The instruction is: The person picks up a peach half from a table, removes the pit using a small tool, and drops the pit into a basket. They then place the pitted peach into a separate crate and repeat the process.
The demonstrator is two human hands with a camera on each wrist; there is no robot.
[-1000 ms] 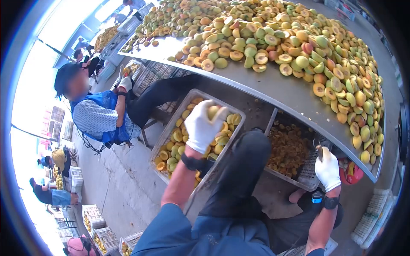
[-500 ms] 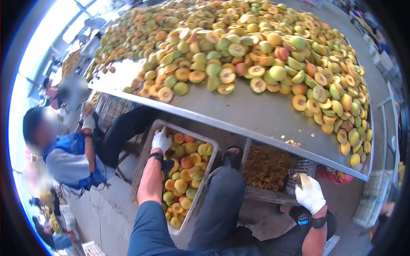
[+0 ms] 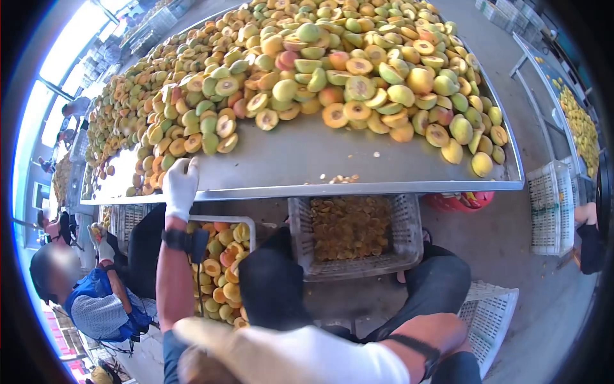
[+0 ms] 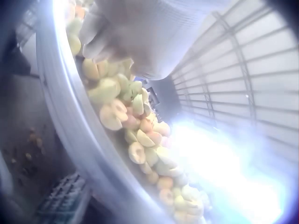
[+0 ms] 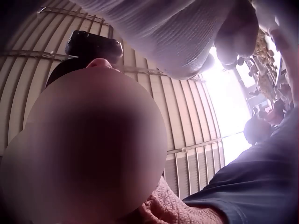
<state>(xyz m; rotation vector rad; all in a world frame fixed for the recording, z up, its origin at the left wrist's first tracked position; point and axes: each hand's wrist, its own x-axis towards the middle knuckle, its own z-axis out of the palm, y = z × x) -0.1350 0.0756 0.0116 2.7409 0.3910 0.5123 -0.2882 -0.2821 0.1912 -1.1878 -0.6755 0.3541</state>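
Observation:
My left hand point(image 3: 181, 185), in a white glove, reaches over the metal table's near edge point(image 3: 358, 188) beside halved fruit point(image 3: 174, 146). In the left wrist view the gloved hand point(image 4: 140, 37) hangs over fruit halves point(image 4: 112, 114), fingers loosely bent; no held fruit shows. My right hand point(image 3: 332, 355) is raised close to the head camera and blurred, with a tan and brown tool point(image 3: 240, 349) at its fingers. The right wrist view shows the glove point(image 5: 163, 37) above a blurred head; the tool's shape cannot be made out there.
A crate of fruit point(image 3: 249, 229) stands below my left forearm. Between my knees is a crate point(image 3: 404, 237) of small brown pieces. A red bag point(image 3: 460, 201) lies under the table, white crates point(image 3: 551, 208) stand at right, and another person point(image 3: 102, 307) sits at left.
My left hand has left the fruit crate and moved up to the table edge. The right hand has risen from beside the knee towards the head. The head view has turned right.

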